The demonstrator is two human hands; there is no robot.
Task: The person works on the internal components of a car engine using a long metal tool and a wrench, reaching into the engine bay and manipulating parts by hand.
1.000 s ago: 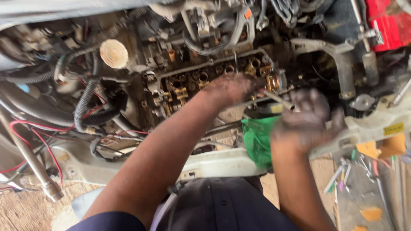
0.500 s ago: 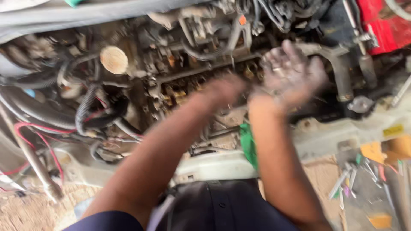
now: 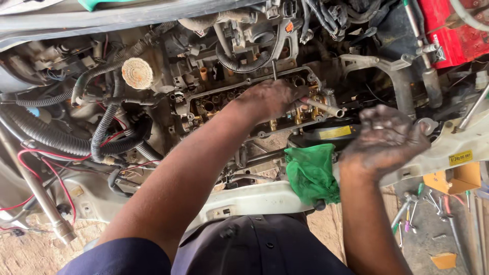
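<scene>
Setting: an open engine bay (image 3: 153, 127) is filling the view.
Left hand (image 3: 270, 99): fingers are closing on a metal socket extension (image 3: 326, 108) over the cylinder head (image 3: 244, 102).
Extension axis: lying roughly level, pointing right.
Right hand (image 3: 384, 140): fingers are spreading wide, empty, right of the extension tip and a little toward the person, near a green rag (image 3: 310, 173).

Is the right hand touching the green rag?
No, the right hand hovers open above the green rag, clear of it.

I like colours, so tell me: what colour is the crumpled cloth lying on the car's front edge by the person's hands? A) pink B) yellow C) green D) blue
C: the crumpled green cloth lies on the white painted front panel, below the person's left hand.
</scene>
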